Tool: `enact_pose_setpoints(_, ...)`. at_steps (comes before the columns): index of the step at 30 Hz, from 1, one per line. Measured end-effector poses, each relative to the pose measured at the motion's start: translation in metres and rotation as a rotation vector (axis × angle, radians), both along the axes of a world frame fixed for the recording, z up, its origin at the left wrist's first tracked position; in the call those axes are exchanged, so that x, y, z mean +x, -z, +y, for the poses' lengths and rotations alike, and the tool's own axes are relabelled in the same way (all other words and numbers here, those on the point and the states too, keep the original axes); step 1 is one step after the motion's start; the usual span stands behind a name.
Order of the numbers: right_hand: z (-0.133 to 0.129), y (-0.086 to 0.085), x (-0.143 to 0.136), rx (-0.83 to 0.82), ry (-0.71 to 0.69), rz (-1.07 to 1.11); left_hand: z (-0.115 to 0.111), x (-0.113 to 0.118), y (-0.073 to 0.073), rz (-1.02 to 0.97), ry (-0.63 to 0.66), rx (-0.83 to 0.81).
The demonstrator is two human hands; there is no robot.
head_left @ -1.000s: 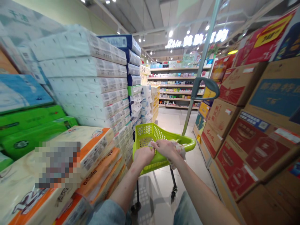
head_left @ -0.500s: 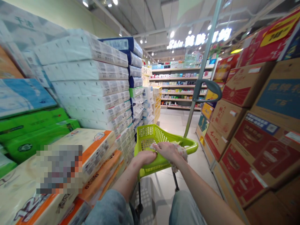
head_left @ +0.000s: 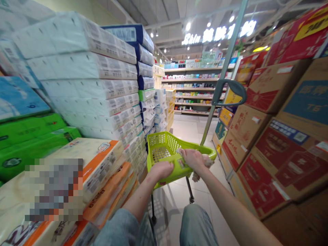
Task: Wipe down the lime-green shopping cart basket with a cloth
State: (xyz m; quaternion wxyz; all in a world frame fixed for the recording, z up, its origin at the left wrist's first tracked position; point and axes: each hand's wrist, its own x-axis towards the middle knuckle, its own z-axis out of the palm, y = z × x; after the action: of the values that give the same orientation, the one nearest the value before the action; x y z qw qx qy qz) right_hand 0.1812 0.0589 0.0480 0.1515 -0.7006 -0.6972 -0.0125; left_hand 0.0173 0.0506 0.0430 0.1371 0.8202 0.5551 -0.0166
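A lime-green cart (head_left: 176, 141) with a perforated basket stands in the aisle before me. My left hand (head_left: 162, 169) is closed round its near rim, at the left part. To the right, my right hand (head_left: 193, 159) is closed over a crumpled whitish cloth (head_left: 208, 161) that lies against the cart's handle; some of the cloth hangs below the hand. Both hands are apart. A grey metal pole (head_left: 222, 75) with a dark grey loop handle (head_left: 230, 92) rises behind the cart's right end.
Stacks of white tissue packs (head_left: 77, 68) and cream-and-orange packs (head_left: 102, 171) line the left side. Cardboard cartons (head_left: 279, 143) are piled along the right. Shelves of goods (head_left: 194, 82) cross the far end, beyond the tiled floor (head_left: 187, 126).
The side stacks have come nearer as the view moved forward. My right hand has shifted right along the cart with the cloth, and the gap between my hands has widened.
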Motion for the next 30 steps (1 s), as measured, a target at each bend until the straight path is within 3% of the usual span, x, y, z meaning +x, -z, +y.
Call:
enact_pose_setpoints(5, -0.022, 0.002, -0.036, 0.125, -0.135, 0.023, 0.003, -0.003, 0.003, 0.073, 0.015, -0.021)
enact_pose_setpoints(10, -0.015, 0.002, -0.017, 0.063, -0.187, 0.069, -0.003, -0.006, -0.002, 0.051, -0.018, 0.002)
enact_pose_setpoints(16, 0.017, 0.000, 0.019, -0.134, 0.018, 0.074, -0.007, -0.002, -0.003, -0.024, -0.014, 0.007)
enact_pose_setpoints(23, 0.034, 0.004, 0.030, -0.162, 0.119, 0.085, -0.010, 0.001, -0.009, -0.125, 0.116, -0.210)
enact_pose_setpoints(30, 0.044, 0.003, 0.037, -0.180, 0.246, 0.124, -0.014, 0.005, -0.008, -0.028, 0.200, 0.070)
